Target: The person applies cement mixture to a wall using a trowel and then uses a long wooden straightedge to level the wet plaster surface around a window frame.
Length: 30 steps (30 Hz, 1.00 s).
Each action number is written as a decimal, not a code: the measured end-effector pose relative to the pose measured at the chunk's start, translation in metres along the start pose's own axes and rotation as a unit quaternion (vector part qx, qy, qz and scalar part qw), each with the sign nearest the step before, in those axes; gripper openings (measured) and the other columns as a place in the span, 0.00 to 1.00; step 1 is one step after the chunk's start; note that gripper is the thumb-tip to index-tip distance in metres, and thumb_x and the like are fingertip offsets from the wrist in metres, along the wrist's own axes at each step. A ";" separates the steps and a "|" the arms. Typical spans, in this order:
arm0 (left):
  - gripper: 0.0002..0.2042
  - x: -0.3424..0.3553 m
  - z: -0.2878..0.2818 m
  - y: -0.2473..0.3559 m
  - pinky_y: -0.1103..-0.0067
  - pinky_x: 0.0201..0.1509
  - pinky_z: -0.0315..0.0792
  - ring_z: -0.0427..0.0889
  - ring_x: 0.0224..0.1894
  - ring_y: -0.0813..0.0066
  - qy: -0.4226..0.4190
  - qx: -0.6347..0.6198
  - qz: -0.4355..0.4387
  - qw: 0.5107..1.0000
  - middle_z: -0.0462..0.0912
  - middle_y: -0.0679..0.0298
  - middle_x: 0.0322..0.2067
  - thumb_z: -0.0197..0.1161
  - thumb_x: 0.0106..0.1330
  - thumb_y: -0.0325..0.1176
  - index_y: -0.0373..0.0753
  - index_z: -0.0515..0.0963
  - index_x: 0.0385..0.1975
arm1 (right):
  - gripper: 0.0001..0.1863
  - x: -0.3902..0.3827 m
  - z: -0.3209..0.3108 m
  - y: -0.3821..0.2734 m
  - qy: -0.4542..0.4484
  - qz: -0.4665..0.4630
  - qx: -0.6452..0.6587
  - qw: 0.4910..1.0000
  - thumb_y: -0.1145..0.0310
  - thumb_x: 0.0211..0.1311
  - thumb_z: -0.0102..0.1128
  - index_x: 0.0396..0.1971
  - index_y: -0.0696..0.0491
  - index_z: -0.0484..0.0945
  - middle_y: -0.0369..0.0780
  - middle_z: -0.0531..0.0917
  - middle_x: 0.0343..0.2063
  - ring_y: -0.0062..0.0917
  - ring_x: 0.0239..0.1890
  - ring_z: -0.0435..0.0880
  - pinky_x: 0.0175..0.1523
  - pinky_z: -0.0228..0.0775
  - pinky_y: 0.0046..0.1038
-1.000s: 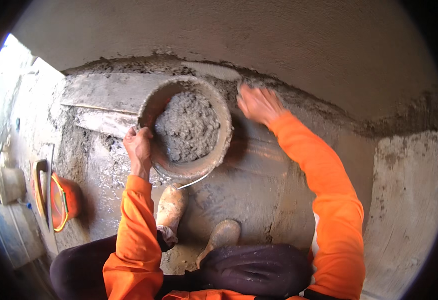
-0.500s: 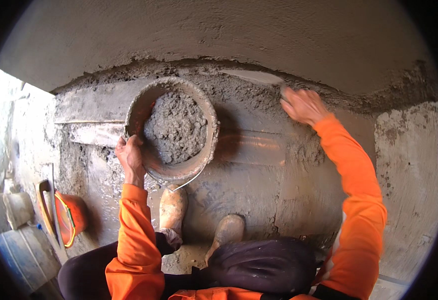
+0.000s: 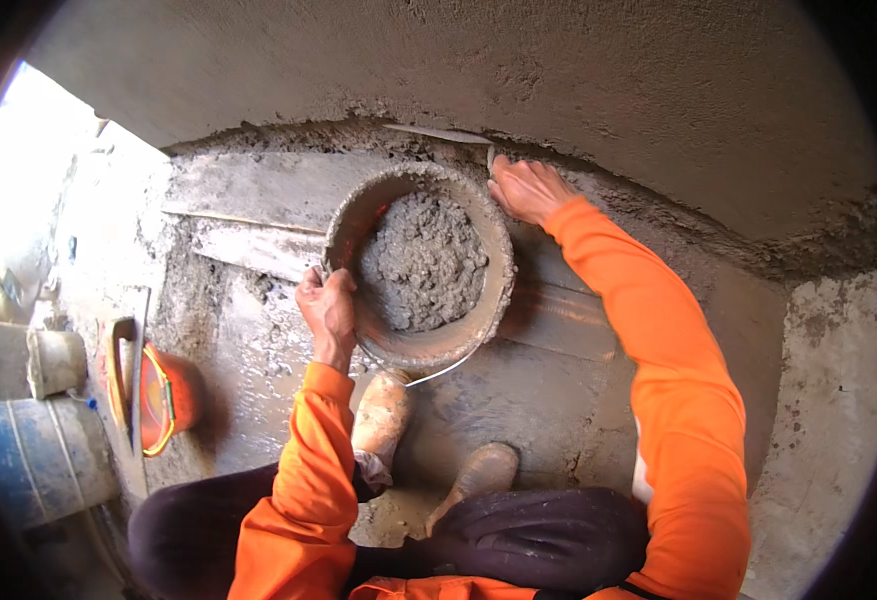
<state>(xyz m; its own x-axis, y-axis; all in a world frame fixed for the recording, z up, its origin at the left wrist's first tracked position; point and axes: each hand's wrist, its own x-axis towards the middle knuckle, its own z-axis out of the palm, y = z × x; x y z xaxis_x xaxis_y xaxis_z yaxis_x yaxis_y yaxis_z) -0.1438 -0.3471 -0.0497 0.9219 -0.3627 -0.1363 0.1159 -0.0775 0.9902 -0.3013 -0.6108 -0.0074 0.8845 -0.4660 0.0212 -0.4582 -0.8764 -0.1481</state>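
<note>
My left hand (image 3: pixel 330 308) grips the left side of a mortar-coated bucket (image 3: pixel 498 265), which holds lumpy wet grey mortar (image 3: pixel 420 262). A thin wire handle hangs at the bucket's lower side. My right hand (image 3: pixel 528 188) is closed on the handle of a trowel (image 3: pixel 433 132), just beyond the bucket's upper right. The pale, thin blade points left along the rough mortar seam (image 3: pixel 638 195) at the foot of the plastered wall (image 3: pixel 538 60). Long flat boards (image 3: pixel 258 182) lie left of the bucket.
At the left are an orange bucket (image 3: pixel 183 390), a wooden-handled tool (image 3: pixel 116 385), a long straight bar (image 3: pixel 140 465), a blue drum (image 3: pixel 18 460) and a grey container (image 3: pixel 55 362). My muddy boots (image 3: pixel 380 415) stand below the bucket. A pale concrete surface (image 3: pixel 818 400) is at the right.
The trowel and my right hand first moved rightward along the seam, then back left toward the bucket. My left hand stays on the bucket. The whole view has also shifted a little.
</note>
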 end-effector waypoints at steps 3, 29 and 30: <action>0.07 0.001 0.005 0.006 0.85 0.19 0.54 0.59 0.17 0.86 -0.005 0.005 0.014 1.000 0.64 0.73 0.14 0.56 0.44 0.24 0.39 0.63 0.14 | 0.15 0.004 0.020 0.004 -0.033 0.031 0.038 0.998 0.63 0.59 0.45 0.32 0.62 0.69 0.56 0.79 0.25 0.51 0.32 0.80 0.37 0.71 0.48; 0.13 0.021 0.007 0.028 0.75 0.35 0.75 0.76 0.29 0.69 -0.181 -0.161 -0.120 0.963 0.75 0.61 0.28 0.51 0.45 0.20 0.32 0.70 0.35 | 0.21 -0.389 0.000 0.135 0.057 0.622 0.228 0.747 0.68 0.55 0.52 0.48 0.60 0.66 0.50 0.78 0.33 0.33 0.20 0.78 0.25 0.70 0.32; 0.14 0.027 0.001 0.023 0.76 0.34 0.74 0.75 0.27 0.69 -0.182 -0.155 -0.148 0.960 0.74 0.62 0.26 0.50 0.43 0.19 0.33 0.70 0.33 | 0.22 -0.373 -0.013 0.126 0.037 0.609 0.256 0.750 0.68 0.55 0.52 0.49 0.60 0.66 0.50 0.77 0.34 0.34 0.21 0.79 0.25 0.71 0.32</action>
<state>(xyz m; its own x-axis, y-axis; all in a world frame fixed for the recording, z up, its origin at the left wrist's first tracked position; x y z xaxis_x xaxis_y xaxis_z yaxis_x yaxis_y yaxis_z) -0.1172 -0.3595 -0.0309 0.6482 -0.6719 -0.3582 0.5092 0.0327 0.8600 -0.6905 -0.5493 -0.0217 -0.1779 -0.9056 -0.3851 -0.8123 0.3560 -0.4620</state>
